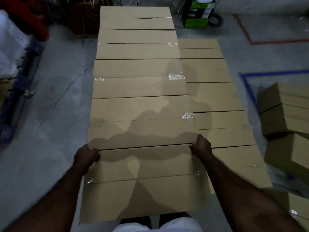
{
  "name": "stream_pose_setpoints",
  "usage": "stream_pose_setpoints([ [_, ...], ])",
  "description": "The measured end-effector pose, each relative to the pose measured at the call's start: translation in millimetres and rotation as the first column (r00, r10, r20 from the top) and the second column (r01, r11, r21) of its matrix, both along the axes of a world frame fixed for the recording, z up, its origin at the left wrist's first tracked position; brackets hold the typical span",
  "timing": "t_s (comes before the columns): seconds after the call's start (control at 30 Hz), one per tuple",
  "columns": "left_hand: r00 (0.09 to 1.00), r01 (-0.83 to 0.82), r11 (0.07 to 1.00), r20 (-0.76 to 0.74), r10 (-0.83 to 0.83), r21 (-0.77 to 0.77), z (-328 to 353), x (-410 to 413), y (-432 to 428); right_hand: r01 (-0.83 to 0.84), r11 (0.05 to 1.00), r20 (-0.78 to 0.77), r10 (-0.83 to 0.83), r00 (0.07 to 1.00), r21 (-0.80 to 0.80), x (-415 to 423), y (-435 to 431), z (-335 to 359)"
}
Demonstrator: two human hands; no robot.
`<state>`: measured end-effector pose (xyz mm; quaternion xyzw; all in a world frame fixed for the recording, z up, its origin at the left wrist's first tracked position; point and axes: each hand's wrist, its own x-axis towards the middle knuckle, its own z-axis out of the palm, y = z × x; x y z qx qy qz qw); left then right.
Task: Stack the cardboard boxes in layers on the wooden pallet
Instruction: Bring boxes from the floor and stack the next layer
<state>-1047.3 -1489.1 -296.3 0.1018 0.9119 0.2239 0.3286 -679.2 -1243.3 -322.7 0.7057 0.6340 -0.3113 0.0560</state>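
Note:
A tall row of taped cardboard boxes [138,84] runs away from me down the middle of the view. The nearest box [142,181] of that row lies just below me. My left hand [85,158] grips its far left corner. My right hand [201,146] grips its far right corner, thumb on the top face. A lower layer of boxes [217,97] lies along the right side of the row. The pallet is hidden under the boxes.
Loose cardboard boxes [282,111] lie on the floor at the right, beside blue floor tape [249,84]. A dark blue rack [21,77] stands at the left. A green and black box [196,15] sits at the far end. Thin cables cross the grey concrete floor.

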Motion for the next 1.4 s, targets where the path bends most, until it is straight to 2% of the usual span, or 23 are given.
stream_pose_setpoints([
  [0.07,0.996,0.084,0.993,-0.007,-0.084,-0.078,-3,0,0,-0.037,0.999,0.027,0.037,0.999,-0.003,0,1,1],
  [0.13,0.969,0.242,0.948,-0.003,-0.248,-0.209,-7,6,3,-0.099,0.995,0.07,0.099,0.993,0.007,-2,-2,2],
  [0.2,0.892,0.414,0.841,-0.031,-0.452,-0.348,-12,21,5,-0.183,0.982,0.072,0.18,0.981,0.049,-6,-11,0],
  [0.27,0.792,0.516,0.73,-0.074,-0.606,-0.449,-13,39,6,-0.32,0.945,0.131,0.309,0.942,0.071,-9,-20,-4],
  [0.33,0.738,0.558,0.684,-0.095,-0.668,-0.47,-16,47,5,-0.464,0.885,0.244,0.444,0.862,0.028,-15,-28,-3],
  [0.37,0.709,0.588,0.655,-0.087,-0.7,-0.475,-16,49,6,-0.485,0.874,0.258,0.471,0.843,-0.01,-20,-32,1],
  [0.5,0.565,0.736,0.512,-0.013,-0.825,-0.443,-18,60,11,-0.548,0.827,0.222,0.561,0.797,-0.123,-47,-61,9],
  [0.67,0.481,0.789,0.44,-0.014,-0.876,-0.43,-22,77,12,-0.634,0.755,0.204,0.656,0.727,-0.169,-68,-95,1],
  [0.83,0.462,0.789,0.41,0.003,-0.887,-0.456,-16,73,16,-0.644,0.743,0.19,0.67,0.718,-0.184,-64,-87,8],
  [0.93,0.451,0.807,0.408,0.0,-0.892,-0.427,1,80,28,-0.602,0.785,0.144,0.619,0.772,-0.149,-63,-86,22],
  [1.07,0.375,0.858,0.367,-0.051,-0.926,-0.359,42,102,55,-0.47,0.88,0.094,0.475,0.875,-0.068,-52,-91,58],
  [1.3,0.258,0.955,0.279,-0.175,-0.95,-0.106,122,176,97,-0.295,0.945,0.001,0.298,0.955,0.137,5,-105,145],
  [1.4,0.163,0.982,0.179,-0.223,-0.961,-0.052,150,222,104,-0.174,0.961,-0.048,0.188,0.981,0.214,48,-125,179],
])
